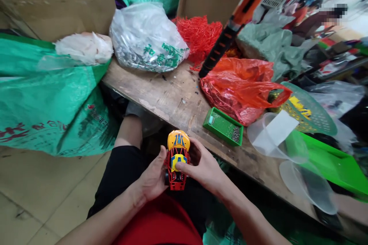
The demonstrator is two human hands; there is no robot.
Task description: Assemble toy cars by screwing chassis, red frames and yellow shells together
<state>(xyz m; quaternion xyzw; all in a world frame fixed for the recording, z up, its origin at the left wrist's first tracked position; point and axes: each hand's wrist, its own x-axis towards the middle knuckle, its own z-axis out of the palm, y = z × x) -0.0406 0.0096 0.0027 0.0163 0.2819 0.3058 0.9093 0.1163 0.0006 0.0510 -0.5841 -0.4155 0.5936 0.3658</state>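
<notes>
I hold a small toy car (178, 159) over my lap, just in front of the wooden workbench (172, 95). It has a yellow nose with blue stripes, a red cage body and a yellow-blue roof piece. My left hand (153, 178) grips its left side, fingers curled round it. My right hand (202, 166) grips the right side, with the thumb pressed on the roof piece.
A small green tray of screws (224, 126) lies on the bench near the toy. Beyond it are a red plastic bag (244, 88), a clear bag of parts (146, 38), red plastic pieces (199, 34), a hanging orange power screwdriver (235, 23) and green baskets (316, 115).
</notes>
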